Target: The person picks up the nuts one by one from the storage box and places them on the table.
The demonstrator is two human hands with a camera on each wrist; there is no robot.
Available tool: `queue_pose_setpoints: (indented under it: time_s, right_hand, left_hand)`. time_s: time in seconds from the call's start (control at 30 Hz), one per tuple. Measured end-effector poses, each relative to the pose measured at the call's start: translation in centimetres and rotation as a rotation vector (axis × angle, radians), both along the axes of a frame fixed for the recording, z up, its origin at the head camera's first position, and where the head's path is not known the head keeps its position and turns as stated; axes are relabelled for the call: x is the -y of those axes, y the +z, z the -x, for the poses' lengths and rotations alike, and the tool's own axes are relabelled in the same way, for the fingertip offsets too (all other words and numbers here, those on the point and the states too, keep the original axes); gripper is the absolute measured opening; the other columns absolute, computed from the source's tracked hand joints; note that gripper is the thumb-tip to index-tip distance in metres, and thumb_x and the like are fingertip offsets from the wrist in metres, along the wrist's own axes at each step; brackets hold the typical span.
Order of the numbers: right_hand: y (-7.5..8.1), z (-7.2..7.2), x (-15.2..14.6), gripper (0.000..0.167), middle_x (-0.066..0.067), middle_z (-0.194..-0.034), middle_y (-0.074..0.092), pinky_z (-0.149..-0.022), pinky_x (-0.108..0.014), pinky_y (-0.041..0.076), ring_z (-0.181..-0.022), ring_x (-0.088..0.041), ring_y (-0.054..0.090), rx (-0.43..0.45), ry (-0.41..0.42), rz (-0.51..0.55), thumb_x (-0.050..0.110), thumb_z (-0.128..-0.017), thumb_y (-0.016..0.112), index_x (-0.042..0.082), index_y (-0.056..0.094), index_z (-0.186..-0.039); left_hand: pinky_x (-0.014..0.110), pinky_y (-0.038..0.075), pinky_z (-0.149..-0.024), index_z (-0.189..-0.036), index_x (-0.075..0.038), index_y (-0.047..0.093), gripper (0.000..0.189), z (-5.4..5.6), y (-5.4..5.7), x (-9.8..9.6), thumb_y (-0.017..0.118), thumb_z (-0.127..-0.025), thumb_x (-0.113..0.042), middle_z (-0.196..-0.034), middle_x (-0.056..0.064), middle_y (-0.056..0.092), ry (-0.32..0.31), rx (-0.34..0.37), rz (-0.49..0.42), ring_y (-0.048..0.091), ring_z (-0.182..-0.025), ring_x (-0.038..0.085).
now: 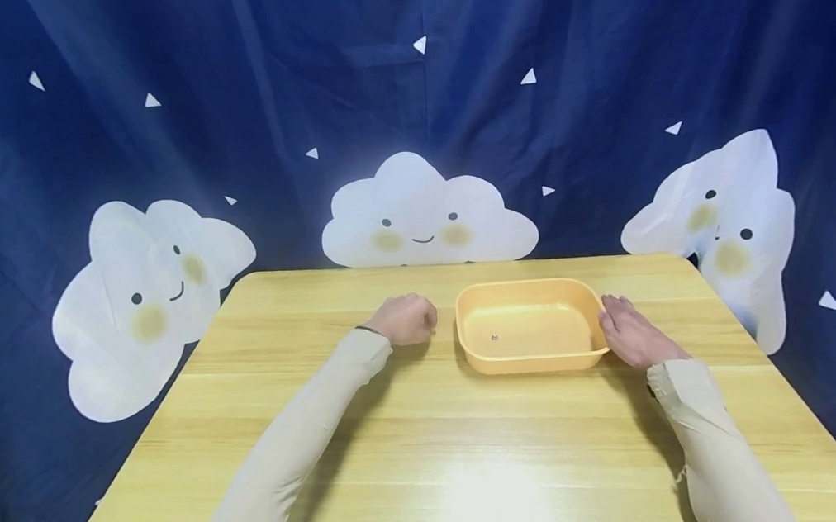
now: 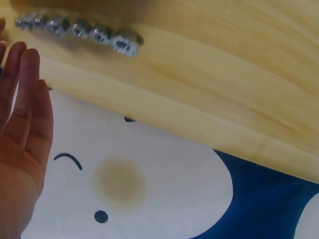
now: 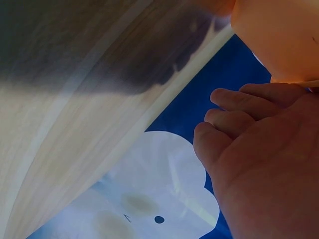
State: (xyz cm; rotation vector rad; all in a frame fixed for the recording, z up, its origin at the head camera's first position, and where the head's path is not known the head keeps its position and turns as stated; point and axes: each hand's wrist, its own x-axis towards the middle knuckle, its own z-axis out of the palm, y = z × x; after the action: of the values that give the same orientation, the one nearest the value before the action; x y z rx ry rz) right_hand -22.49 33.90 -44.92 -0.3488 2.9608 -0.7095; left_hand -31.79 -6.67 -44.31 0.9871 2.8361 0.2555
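Observation:
A shallow yellow-orange plastic box (image 1: 535,363) stands on the table, with a small shiny metal piece (image 1: 494,337) on its floor. Against the box's right wall rests my right hand (image 1: 641,337), its fingers fairly straight along the outside. My left hand (image 1: 404,320) is on the table just left of the box, apart from it. In the left wrist view its fingers (image 2: 30,99) are loosely extended beside a row of several metal nuts (image 2: 79,28), graded in size. Nothing held shows there. The head view does not show the row, seemingly behind my left hand.
The wooden table (image 1: 404,444) has its far edge just beyond the box and hands. A dark blue curtain (image 1: 371,66) printed with white clouds hangs around it. Glare lies on the near part of the tabletop.

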Motion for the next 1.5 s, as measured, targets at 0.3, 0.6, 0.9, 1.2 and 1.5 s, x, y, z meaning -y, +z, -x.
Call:
queue_pose_setpoints:
  time_s: [0.3,0.6,0.9,1.2,1.5]
  right_hand:
    - [0.1,0.0,-0.1,0.062,-0.05,-0.155,0.019,-0.123,-0.07,0.017,-0.146,-0.067,0.014,-0.008,0.004,0.003,0.021,-0.111,0.02,-0.029,0.021,-0.147]
    - [-0.1,0.0,0.0,0.06,-0.049,-0.156,0.019,-0.124,-0.069,0.016,-0.147,-0.067,0.013,-0.008,-0.001,-0.002,0.02,-0.111,0.021,-0.028,0.021,-0.148]
    - [-0.2,0.0,0.0,0.059,-0.05,-0.156,0.019,-0.123,-0.07,0.017,-0.146,-0.068,0.014,-0.057,0.004,-0.052,0.017,-0.11,0.024,-0.028,0.022,-0.147]
    - [0.0,-0.2,0.4,0.057,-0.046,-0.157,0.024,-0.119,-0.075,0.021,-0.147,-0.065,0.019,-0.135,-0.007,-0.146,0.018,-0.11,0.029,-0.023,0.029,-0.148]
    - [0.2,-0.4,0.3,0.059,-0.042,-0.162,0.019,-0.121,-0.075,0.016,-0.151,-0.062,0.014,-0.118,-0.031,-0.155,0.022,-0.11,0.025,-0.019,0.026,-0.153]
  left_hand:
    - [0.042,0.06,-0.091,-0.108,-0.011,0.078,0.021,0.4,1.7,0.3,0.066,-0.091,-0.016,-0.113,0.003,0.077,0.063,-0.044,-0.109,0.071,-0.101,0.021]
    - [0.035,0.059,-0.094,-0.11,-0.011,0.076,0.019,0.0,2.5,-2.7,0.063,-0.097,-0.016,-0.109,0.003,0.078,0.005,-0.097,-0.173,0.072,-0.102,0.018]
    - [0.033,0.058,-0.095,-0.101,-0.008,0.078,0.013,-1.1,2.1,-7.1,0.067,-0.096,-0.011,-0.108,0.004,0.078,-0.172,-0.157,-0.087,0.071,-0.103,0.019]
    - [0.02,0.029,-0.057,-0.069,-0.016,0.045,0.036,-2.2,0.2,-10.0,0.067,-0.097,-0.016,-0.067,-0.005,0.04,-0.178,0.005,-0.021,0.036,-0.061,0.008]
    - [0.02,0.024,-0.055,-0.065,-0.014,0.037,0.044,-2.2,-0.1,-10.9,0.067,-0.097,-0.01,-0.063,-0.005,0.031,-0.188,-0.005,-0.004,0.03,-0.059,0.009]
